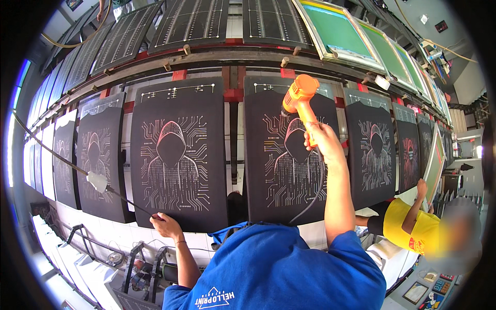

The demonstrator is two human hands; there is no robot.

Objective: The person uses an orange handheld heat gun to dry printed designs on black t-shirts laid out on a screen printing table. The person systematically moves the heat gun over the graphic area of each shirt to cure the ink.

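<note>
My right hand [326, 143] is closed around the handle of an orange heat gun [301, 93]. The tool is over the upper part of a black printed shirt [266, 170], its dark nozzle pointing left and down. A hooded figure among circuit lines is printed on that shirt, partly hidden behind the tool and my arm. My left hand [166, 226] grips a black cable [129, 202] at the lower edge of another black shirt [178, 98] with the same print. The cable runs up and left through a white connector [97, 181]. From the heat gun, a thin cord [316, 194] hangs down.
More shirts on boards line both sides, including one with a red print [409, 155]. Beyond a dark rail [206, 61] stand further dark boards [188, 23] and green screen frames [338, 31]. A co-worker in a yellow shirt [408, 225] holds a frame [436, 160] at right.
</note>
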